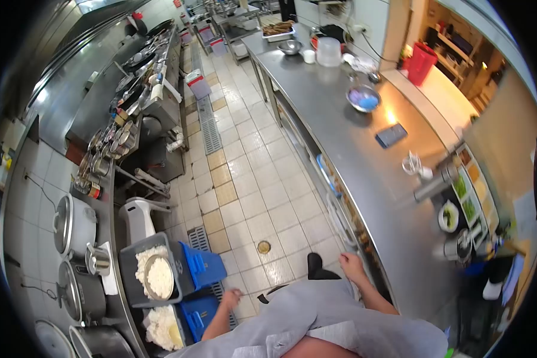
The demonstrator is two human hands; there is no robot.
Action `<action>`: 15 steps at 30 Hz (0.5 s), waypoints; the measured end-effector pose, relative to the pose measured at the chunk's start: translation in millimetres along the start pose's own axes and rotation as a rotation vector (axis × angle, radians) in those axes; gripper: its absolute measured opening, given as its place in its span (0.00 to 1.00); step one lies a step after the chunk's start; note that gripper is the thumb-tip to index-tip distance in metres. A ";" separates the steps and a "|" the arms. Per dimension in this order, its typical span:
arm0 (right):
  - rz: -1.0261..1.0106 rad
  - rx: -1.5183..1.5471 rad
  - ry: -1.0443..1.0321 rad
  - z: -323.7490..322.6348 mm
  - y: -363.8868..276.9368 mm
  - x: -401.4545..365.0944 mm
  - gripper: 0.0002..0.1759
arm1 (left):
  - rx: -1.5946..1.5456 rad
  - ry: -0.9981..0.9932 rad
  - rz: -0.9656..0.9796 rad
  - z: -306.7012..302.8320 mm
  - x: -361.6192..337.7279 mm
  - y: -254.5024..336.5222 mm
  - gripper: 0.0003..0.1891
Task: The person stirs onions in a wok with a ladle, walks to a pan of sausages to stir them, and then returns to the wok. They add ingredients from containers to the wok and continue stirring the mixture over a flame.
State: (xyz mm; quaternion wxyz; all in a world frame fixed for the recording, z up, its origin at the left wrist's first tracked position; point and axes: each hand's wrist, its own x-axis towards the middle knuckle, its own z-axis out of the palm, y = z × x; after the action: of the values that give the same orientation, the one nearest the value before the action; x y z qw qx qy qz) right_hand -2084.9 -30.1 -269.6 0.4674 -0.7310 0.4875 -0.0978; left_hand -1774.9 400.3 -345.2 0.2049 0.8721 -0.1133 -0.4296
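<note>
My left hand (231,297) hangs beside the blue bins on the left, its small, slightly blurred fingers loosely apart with nothing visible in them. Nearest to it is a blue bin (203,265). A grey tub (185,275) next to that bin holds cooked white rice (146,261) and a round metal sieve or bowl (159,277), also with rice. More rice (160,328) lies in a second container below. Over by the steel counter (316,113), my right hand (353,267) hangs with loosely bent fingers, and I see nothing in it.
A tiled aisle (268,197) with a floor drain (264,246) runs ahead. On the right counter are a phone (391,136), a metal bowl (364,99) and a garnish tray (474,191). Rice cookers (74,224) and a white plastic stool (138,218) stand left, with stoves (143,89) beyond.
</note>
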 end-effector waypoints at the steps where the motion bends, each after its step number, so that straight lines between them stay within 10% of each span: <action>1: -0.102 -0.028 -0.015 -1.8 -46.9 37.8 0.18 | -0.034 -0.127 -0.068 21.4 8.4 -13.0 0.21; 10: -0.486 -0.174 -0.130 56.8 -307.5 357.4 0.20 | 0.012 -0.172 -0.178 7.9 83.3 41.1 0.22; 15: -0.272 -0.342 -0.136 127.3 -194.4 493.5 0.16 | 0.161 -0.310 -0.070 -61.9 266.2 27.6 0.22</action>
State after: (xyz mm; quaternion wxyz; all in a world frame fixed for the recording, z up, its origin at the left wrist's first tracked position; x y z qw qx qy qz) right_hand -1638.5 -335.1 -341.7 0.3509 -0.8635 0.3612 -0.0261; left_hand -1565.2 292.4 -486.0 0.0993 0.8124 -0.1470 -0.5555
